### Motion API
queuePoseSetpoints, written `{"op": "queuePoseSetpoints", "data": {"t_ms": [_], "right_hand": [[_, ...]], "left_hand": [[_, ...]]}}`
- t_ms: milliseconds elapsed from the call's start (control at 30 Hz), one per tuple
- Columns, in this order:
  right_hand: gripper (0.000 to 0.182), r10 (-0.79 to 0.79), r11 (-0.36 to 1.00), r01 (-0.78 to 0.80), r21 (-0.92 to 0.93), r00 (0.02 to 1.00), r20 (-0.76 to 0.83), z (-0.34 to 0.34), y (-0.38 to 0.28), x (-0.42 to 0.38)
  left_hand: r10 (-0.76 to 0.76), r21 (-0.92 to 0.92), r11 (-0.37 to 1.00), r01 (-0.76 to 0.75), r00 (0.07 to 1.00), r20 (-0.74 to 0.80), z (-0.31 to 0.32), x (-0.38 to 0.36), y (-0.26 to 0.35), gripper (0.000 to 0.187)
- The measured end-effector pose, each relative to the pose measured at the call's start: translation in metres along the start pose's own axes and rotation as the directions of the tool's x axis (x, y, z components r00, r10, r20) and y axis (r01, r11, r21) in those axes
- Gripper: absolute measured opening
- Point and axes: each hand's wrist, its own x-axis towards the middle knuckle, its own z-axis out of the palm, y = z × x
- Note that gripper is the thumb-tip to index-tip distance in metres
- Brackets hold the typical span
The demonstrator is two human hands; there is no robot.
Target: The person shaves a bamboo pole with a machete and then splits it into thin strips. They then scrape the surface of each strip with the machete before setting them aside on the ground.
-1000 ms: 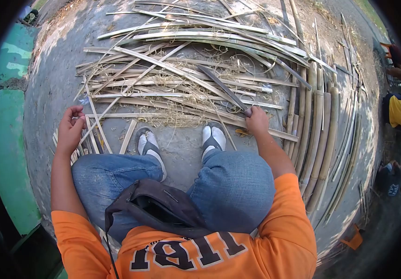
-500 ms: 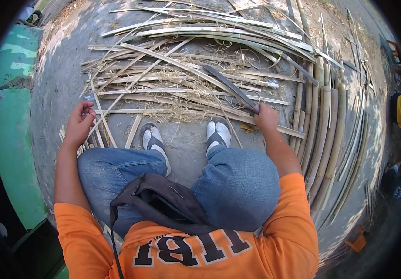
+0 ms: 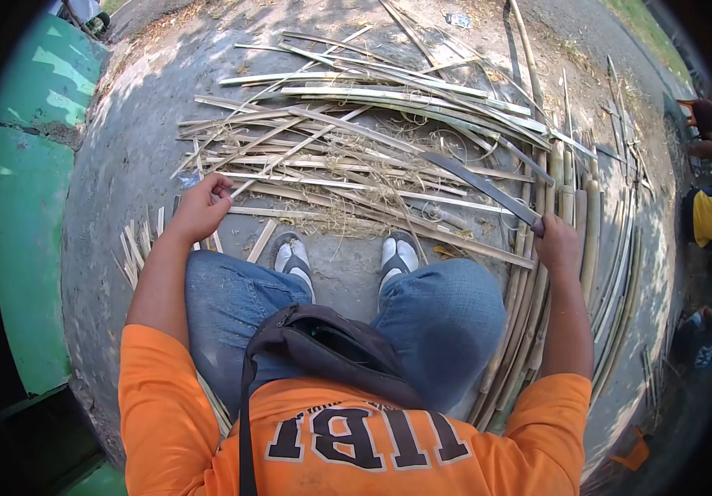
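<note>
Concrete yard, frame centre | split bamboo strips (image 3: 356,157) piled; whole poles (image 3: 575,240) remain right | right hand (image 3: 556,244) clenches machete (image 3: 484,188) | left hand (image 3: 200,208) closed on a strip (image 3: 290,178)

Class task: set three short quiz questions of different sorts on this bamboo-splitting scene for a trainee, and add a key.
1. True or false: the right hand grips a long knife whose blade points out over the pile of bamboo strips.
2. Multiple choice: what is the left hand closed on? A) a hammer B) a thin bamboo strip C) a cup
3. Fill in: the thick bamboo poles lie on the person's ____ side.

Key
1. True.
2. B: the fingers are curled on a strip at the near edge of the pile.
3. Right: they run along the ground beside the right arm.
</note>
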Motion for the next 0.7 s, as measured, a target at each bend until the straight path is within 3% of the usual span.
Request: {"op": "queuePoseSetpoints", "data": {"t_ms": [167, 333, 433, 567, 700], "right_hand": [[0.017, -0.161, 0.982, 0.132, -0.138, 0.962, -0.222, -0.096, 0.006, 0.001], [0.01, -0.186, 0.95, 0.13, -0.285, 0.966, -0.179, -0.183, 0.008, 0.004], [0.008, -0.315, 0.891, 0.212, -0.403, 0.925, -0.211, -0.235, 0.01, 0.006], [0.014, -0.448, 0.807, 0.265, -0.528, 0.857, -0.255, -0.295, 0.014, 0.008], [0.014, -0.453, 0.786, 0.254, -0.563, 0.857, -0.246, -0.345, 0.008, 0.005]], "left_hand": [[0.102, 0.113, 0.989, -0.096, 0.994, -0.045, -0.001, -0.012, 0.019, 0.031], [0.197, 0.215, 0.96, -0.18, 0.979, -0.057, -0.005, -0.017, 0.029, 0.028], [0.301, 0.194, 0.941, -0.278, 0.949, -0.098, -0.004, -0.021, 0.036, 0.027], [0.299, 0.182, 0.944, -0.276, 0.948, -0.113, -0.006, -0.028, 0.042, 0.026], [0.344, 0.17, 0.932, -0.321, 0.93, -0.13, -0.009, -0.028, 0.041, 0.027]]}}
